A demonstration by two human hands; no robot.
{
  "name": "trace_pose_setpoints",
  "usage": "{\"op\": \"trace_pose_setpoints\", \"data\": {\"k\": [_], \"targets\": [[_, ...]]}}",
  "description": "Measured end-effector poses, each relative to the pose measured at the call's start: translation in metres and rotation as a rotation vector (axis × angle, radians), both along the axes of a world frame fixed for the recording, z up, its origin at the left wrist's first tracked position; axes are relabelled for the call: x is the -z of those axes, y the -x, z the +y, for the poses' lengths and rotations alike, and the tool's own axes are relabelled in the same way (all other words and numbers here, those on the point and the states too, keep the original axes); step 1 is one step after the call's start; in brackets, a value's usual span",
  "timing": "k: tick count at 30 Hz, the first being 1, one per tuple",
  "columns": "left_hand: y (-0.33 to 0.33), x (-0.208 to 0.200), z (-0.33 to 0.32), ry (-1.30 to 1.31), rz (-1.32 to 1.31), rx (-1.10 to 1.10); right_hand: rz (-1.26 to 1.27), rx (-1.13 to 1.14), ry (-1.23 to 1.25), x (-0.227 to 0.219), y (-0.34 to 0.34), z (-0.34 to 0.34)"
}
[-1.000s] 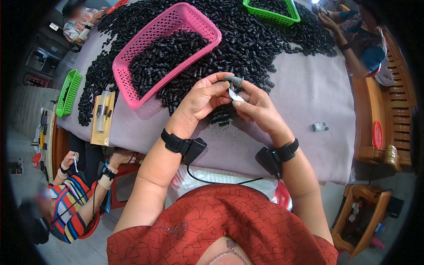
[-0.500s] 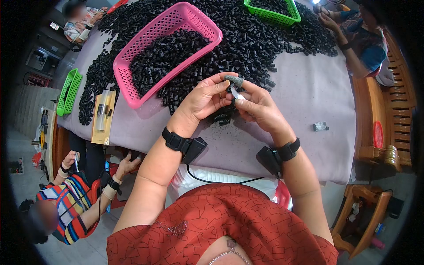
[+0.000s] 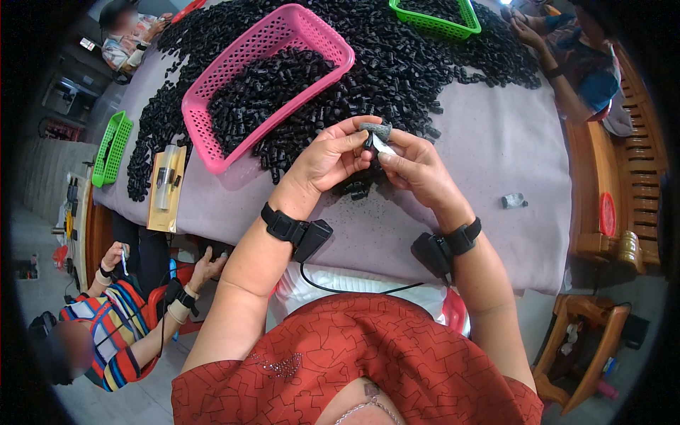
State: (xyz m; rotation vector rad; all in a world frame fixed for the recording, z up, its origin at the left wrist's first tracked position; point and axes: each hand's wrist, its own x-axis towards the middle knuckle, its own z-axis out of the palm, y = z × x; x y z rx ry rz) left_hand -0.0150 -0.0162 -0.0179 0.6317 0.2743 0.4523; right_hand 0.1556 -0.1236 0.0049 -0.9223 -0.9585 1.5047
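Over the near edge of the black pile, my two hands meet with fingertips close together. My left hand (image 3: 331, 157) is closed, pinching a small black piece (image 3: 368, 142) between thumb and fingers. In my right hand (image 3: 416, 167), thumb and fingers grip a pale, blade-like tool (image 3: 382, 146), its tip against the black piece. A speckled grey sleeve-like thing (image 3: 376, 130) sits at the fingertips behind it; which finger it covers, I cannot tell. Dark crumbs dot the cloth below my hands.
Beyond my hands stands a pink basket (image 3: 198, 142) with black pieces in it, amid a wide black pile (image 3: 386, 78). Green baskets (image 3: 113, 149) (image 3: 439, 27) stand left and far right. A grey roll (image 3: 514, 201) lies at right. Other people sit around the table.
The pale blade has turned in my right fingers and shows more of its flat side. The black piece shows more clearly at my left fingertips. Both arms stay in place.
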Motion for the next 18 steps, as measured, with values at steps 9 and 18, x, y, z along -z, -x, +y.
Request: {"op": "trace_pose_setpoints", "data": {"k": [9,18], "targets": [[-0.0001,0.0010,0.0021,-0.040,0.005,-0.022,0.054,-0.086,-0.015,-0.0025,0.0016,-0.0024],[0.0015,0.0023,0.0026,-0.061,0.014,-0.016,0.044,-0.069,0.005,-0.0019,0.0003,-0.0020]]}}
